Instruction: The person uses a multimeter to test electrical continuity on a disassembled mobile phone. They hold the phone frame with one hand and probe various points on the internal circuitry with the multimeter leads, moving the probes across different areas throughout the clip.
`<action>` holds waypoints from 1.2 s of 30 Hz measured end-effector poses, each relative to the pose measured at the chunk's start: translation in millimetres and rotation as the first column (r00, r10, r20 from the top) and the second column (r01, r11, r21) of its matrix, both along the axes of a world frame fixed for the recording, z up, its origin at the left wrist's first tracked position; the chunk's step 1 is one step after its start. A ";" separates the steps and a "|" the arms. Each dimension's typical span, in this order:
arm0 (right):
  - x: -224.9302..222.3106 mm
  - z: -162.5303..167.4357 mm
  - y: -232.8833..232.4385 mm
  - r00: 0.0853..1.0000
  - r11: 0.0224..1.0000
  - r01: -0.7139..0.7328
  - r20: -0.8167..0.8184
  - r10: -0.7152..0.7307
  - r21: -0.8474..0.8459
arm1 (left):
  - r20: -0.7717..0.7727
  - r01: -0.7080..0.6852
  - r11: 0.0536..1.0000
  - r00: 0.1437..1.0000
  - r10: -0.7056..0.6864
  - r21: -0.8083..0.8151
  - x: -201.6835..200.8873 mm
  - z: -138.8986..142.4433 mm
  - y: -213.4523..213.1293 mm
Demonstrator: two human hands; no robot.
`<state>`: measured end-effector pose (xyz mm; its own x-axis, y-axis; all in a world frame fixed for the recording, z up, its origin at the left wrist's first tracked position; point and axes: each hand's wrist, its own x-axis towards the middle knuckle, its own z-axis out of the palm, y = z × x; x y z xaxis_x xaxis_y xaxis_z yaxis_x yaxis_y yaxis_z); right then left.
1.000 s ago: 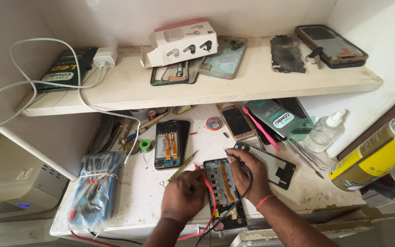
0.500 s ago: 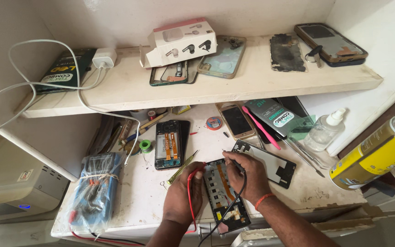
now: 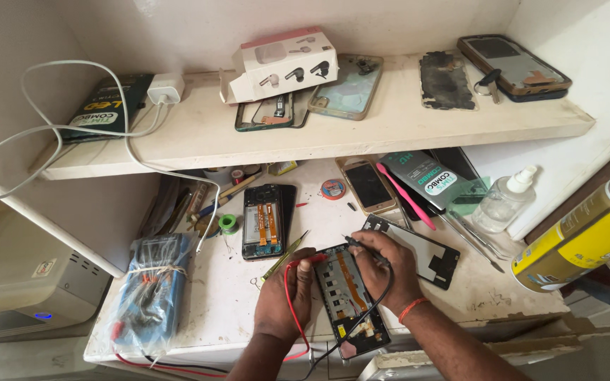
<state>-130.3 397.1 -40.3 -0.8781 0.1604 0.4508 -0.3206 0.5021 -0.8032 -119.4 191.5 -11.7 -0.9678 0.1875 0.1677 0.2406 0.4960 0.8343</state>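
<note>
Worked over a white worktop [image 3: 234,310] under a cluttered shelf [image 3: 361,134]. Had the plastic-wrapped multimeter [image 3: 151,293] parked at the left edge, well apart from the work, probably so that its leads could trail across without crowding the hands. Had the opened phone [image 3: 351,303] lying flat near the front edge, insides up, between both hands, seemingly so that the board could be reached from above. Braced the left hand [image 3: 284,296] just beside the phone's left edge and the right hand [image 3: 386,264] over its upper right corner, apparently for steadiness. Pinched the red probe [image 3: 305,259] in the left fingers, closed tight round it, tip at the phone's top edge. Gripped the black probe [image 3: 354,240] pen-fashion in the right fingers, likewise closed, tip near the top of the phone; exact contact point too small to tell.
</note>
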 end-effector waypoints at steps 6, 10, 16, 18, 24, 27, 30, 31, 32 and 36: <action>-0.3 -2.3 1.2 0.995 0.999 -0.038 0.090 0.041 -0.033 | 0.008 -0.050 0.996 0.999 0.051 -0.071 -2.7 -2.0 2.5; -0.5 -1.4 1.6 0.993 0.998 -0.058 0.098 0.061 -0.033 | 0.011 -0.108 0.994 0.994 0.108 -0.011 -2.4 -7.8 3.1; 0.9 1.9 0.2 0.993 0.999 -0.040 0.110 0.043 -0.024 | -0.040 -0.133 0.991 0.990 0.132 -0.032 -3.0 -14.2 3.7; 1.2 2.8 0.0 0.993 0.999 -0.046 0.109 0.049 -0.027 | -0.046 -0.137 0.990 0.990 0.136 -0.026 -2.1 -14.3 3.6; 2.6 2.3 0.7 0.994 0.999 -0.043 0.102 0.046 -0.033 | -0.006 -0.147 0.988 0.989 0.147 -0.052 -0.1 -13.2 5.3; 2.2 0.9 0.1 0.995 0.998 -0.045 0.083 0.048 -0.036 | -0.031 -0.144 0.987 0.989 0.142 -0.071 -1.3 -13.8 5.6; 2.1 0.3 0.4 0.995 0.998 -0.046 0.082 0.050 -0.048 | -0.011 -0.151 0.987 0.989 0.151 -0.046 -1.1 -14.2 5.9; 2.3 0.3 0.7 0.995 0.998 -0.042 0.091 0.045 -0.042 | 0.006 -0.155 0.986 0.988 0.155 -0.054 -1.1 -14.1 6.2; 2.2 0.5 1.0 0.994 0.999 -0.038 0.099 0.041 -0.037 | 0.023 -0.160 0.985 0.987 0.161 -0.063 -1.3 -13.6 6.2; 2.3 0.8 1.6 0.995 0.998 -0.041 0.093 0.044 -0.038 | -0.003 -0.140 0.988 0.990 0.140 -0.067 -1.4 -10.9 6.5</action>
